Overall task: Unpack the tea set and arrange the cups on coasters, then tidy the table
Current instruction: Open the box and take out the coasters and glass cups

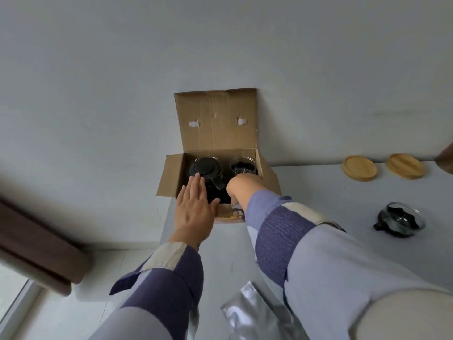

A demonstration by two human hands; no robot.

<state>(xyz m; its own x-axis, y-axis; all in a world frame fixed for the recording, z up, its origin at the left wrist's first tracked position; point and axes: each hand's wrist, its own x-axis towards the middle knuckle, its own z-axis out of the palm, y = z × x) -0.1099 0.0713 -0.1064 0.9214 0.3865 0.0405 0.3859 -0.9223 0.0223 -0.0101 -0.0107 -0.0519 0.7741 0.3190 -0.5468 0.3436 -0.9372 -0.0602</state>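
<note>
An open cardboard box point(215, 119) stands on the white table point(331, 204) against the wall, its lid flap up. Inside it are a black-lidded glass teapot point(204, 166) on the left and a glass cup point(242, 165) with dark packing at the back right. My left hand point(196, 209) lies flat with its fingers stretched out over the box's front edge, the fingertips near the teapot. My right hand point(239, 186) is bent down into the box's front right part, and its fingers are hidden. Another glass cup point(400, 220) with dark packing sits on the table to the right.
Two round wooden coasters point(359, 168) point(405, 166) lie side by side at the back right by the wall. A crumpled silver foil bag point(247, 312) lies at the table's near edge. The table's left edge runs just left of the box, with floor and a brown plank point(36, 244) beyond.
</note>
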